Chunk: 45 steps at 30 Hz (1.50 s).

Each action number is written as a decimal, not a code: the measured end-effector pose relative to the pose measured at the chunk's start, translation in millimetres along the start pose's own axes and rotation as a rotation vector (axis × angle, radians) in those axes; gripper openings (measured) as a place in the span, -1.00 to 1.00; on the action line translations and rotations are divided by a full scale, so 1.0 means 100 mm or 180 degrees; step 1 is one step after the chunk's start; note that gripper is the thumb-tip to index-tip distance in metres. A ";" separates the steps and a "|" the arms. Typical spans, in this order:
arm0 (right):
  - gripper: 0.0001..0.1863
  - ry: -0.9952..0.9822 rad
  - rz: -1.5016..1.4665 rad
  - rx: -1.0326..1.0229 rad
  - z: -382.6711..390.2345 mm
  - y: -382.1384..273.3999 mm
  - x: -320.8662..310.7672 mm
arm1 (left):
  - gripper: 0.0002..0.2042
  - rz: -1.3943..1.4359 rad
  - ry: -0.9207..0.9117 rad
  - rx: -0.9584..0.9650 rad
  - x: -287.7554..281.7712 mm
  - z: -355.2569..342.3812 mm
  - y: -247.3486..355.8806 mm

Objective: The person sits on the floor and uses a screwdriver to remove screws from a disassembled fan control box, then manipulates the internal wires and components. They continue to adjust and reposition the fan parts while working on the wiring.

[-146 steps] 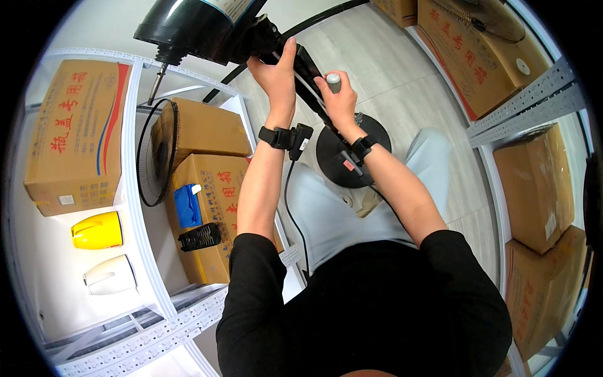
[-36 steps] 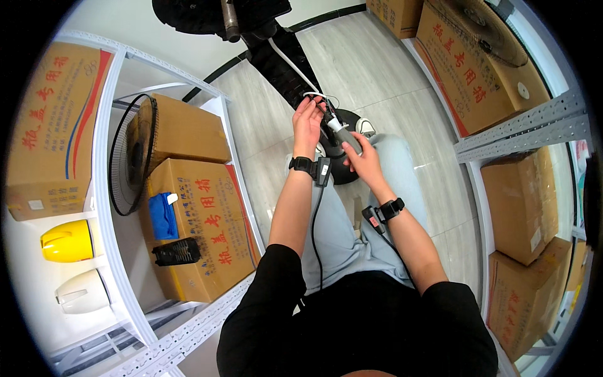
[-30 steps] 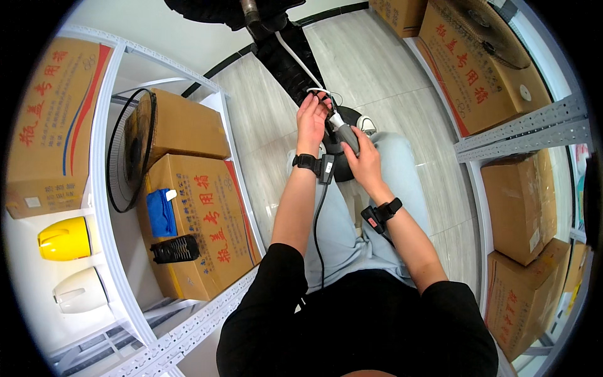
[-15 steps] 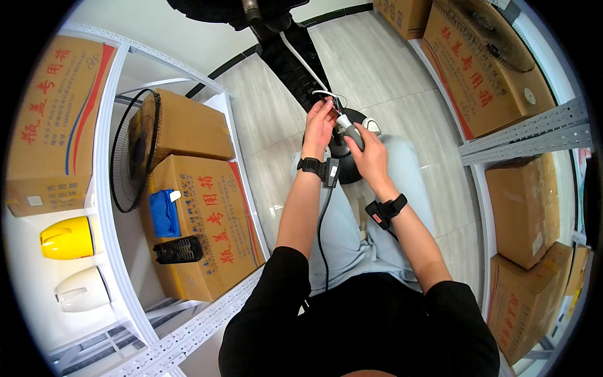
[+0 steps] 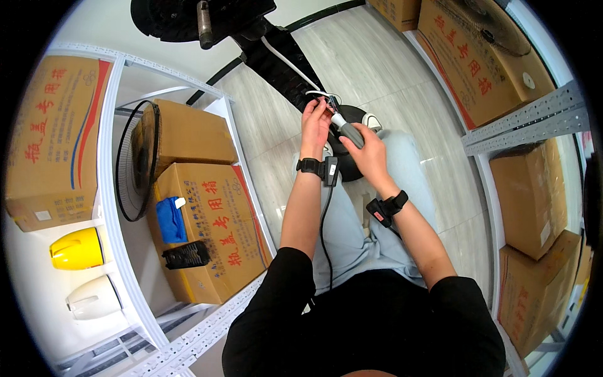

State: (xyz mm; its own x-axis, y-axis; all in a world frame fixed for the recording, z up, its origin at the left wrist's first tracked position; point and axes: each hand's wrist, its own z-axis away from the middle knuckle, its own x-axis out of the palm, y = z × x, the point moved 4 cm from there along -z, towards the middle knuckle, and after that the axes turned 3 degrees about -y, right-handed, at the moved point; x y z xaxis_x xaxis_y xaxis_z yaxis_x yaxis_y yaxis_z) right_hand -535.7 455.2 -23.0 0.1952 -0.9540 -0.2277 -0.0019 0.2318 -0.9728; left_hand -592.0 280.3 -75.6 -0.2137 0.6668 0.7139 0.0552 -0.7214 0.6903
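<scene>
A black stand fan leans away from me, its open column [image 5: 286,60] leading down to a round black base [image 5: 355,118]. A white cable [image 5: 290,68] runs along the column and loops near my fingers. My left hand [image 5: 316,131] is closed in a pinch at the lower end of the column; what lies between its fingertips is too small to make out. My right hand [image 5: 369,154] grips a screwdriver [image 5: 352,134] with a grey handle and white collar. Its front end points at the spot by my left fingertips.
Left shelving [image 5: 119,157] holds cardboard boxes [image 5: 210,220], a round fan guard [image 5: 137,160], a blue cloth [image 5: 171,220], a black slotted part [image 5: 186,255], and yellow [image 5: 76,248] and white [image 5: 94,297] housings. More boxes [image 5: 527,195] and another fan guard [image 5: 490,25] are on the right shelving [image 5: 534,125].
The view has shifted slightly, showing more of the fan's upper part. Both hands stay at the same place on the fan, with the screwdriver still in my right hand.
</scene>
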 end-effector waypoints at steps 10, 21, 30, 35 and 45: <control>-0.60 0.0666 0.1015 -0.1196 0.03 -0.10 -0.03 | -0.81 0.0041 0.0020 -0.0067 0.00 0.00 -0.01; -0.60 -0.0263 -0.0132 0.0188 -0.09 0.20 0.04 | -0.82 0.0037 -0.0054 -0.0121 0.03 0.00 0.02; -0.47 -0.1250 -0.2799 0.1978 0.01 0.23 0.05 | -0.85 -0.0071 0.0187 0.0027 -0.09 -0.02 0.01; -0.60 -0.0543 -0.1526 0.0999 -0.06 0.27 0.01 | -0.83 0.0048 0.0137 -0.0031 -0.01 -0.03 0.00; -0.63 -0.0583 -0.1699 0.1178 -0.02 0.23 -0.01 | -0.80 -0.0137 -0.0005 -0.0077 -0.01 0.00 0.02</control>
State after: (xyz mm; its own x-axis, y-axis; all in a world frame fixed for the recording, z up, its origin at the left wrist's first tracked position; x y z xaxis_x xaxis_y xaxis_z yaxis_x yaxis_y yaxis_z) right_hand -538.0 461.2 -44.9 0.2394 -0.9157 0.3227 0.4706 -0.1813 -0.8635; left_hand -591.8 277.6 -74.9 -0.2137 0.6977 0.6838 0.0223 -0.6963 0.7174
